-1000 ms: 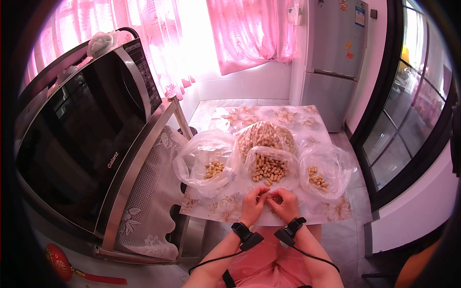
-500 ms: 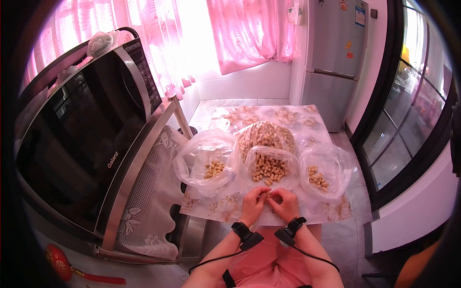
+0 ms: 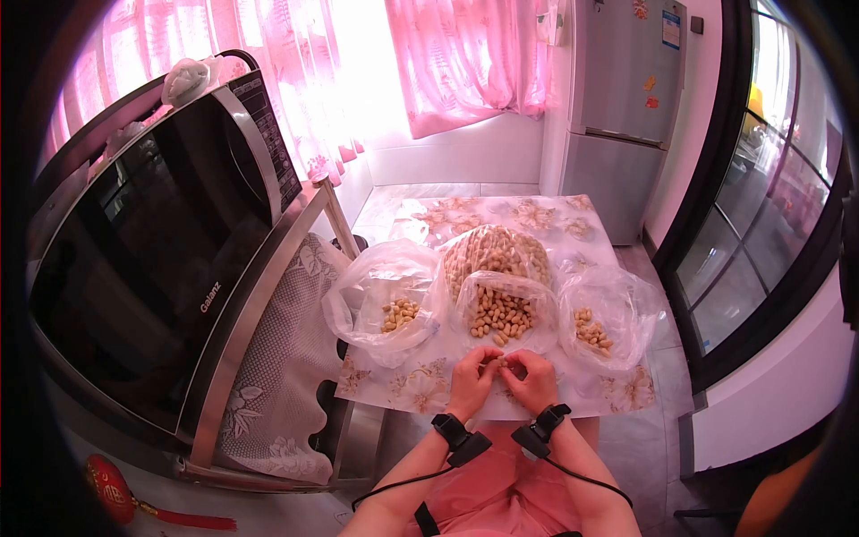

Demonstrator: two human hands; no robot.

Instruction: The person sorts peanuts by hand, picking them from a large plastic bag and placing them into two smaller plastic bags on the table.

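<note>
My left hand (image 3: 472, 376) and my right hand (image 3: 531, 376) meet at the near part of the table, fingertips pinched together around a peanut (image 3: 502, 362) that is mostly covered by the fingers. Just beyond them lies a large clear bag of peanuts in their shells (image 3: 501, 313), its mouth facing me. To the left, an open plastic bag (image 3: 344, 309) holds a small pile of peanuts (image 3: 399, 314). On the right another open plastic bag (image 3: 633, 300) contains a similar pile (image 3: 592, 332). Each wrist wears a black strap with a cable.
A flowered cloth (image 3: 420, 389) covers the table. Close on the left stands a microwave (image 3: 152, 242) on a metal rack (image 3: 259, 358). A refrigerator (image 3: 617, 170) is at the back right, beside a black-framed glass door (image 3: 743, 242).
My fingers have shifted very slightly at the pinch. The bags and their peanuts look the same.
</note>
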